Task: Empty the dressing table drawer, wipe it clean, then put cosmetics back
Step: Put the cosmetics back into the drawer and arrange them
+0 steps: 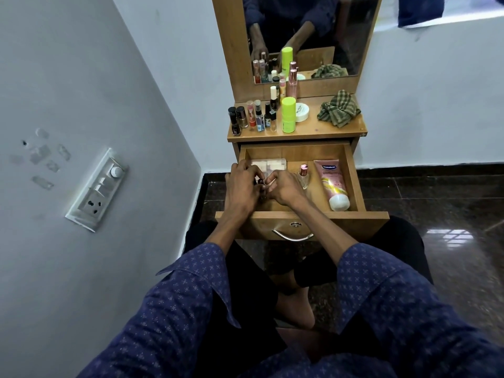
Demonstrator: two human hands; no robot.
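The wooden drawer (pixel 354 173) of the dressing table stands pulled out. Inside lie a pink Vaseline tube (pixel 333 184) at the right, a small perfume bottle with a pink cap (pixel 303 175) in the middle, and a clear box of sponges (pixel 270 165) at the back left. My left hand (pixel 241 189) and my right hand (pixel 283 188) meet over the drawer's left half, fingers curled round a small dark bottle (pixel 260 182) between them; most of it is hidden. On the tabletop (pixel 308 129) stand several nail polish bottles (pixel 252 117), a lime-green bottle (pixel 288 114) and a white jar (pixel 302 111).
A crumpled green checked cloth (pixel 339 109) lies on the tabletop's right side. The mirror (pixel 308 34) rises behind it. A wall with a switch panel (pixel 98 189) stands close at the left. Dark tiled floor (pixel 436 214) lies to the right. My knees sit under the drawer front.
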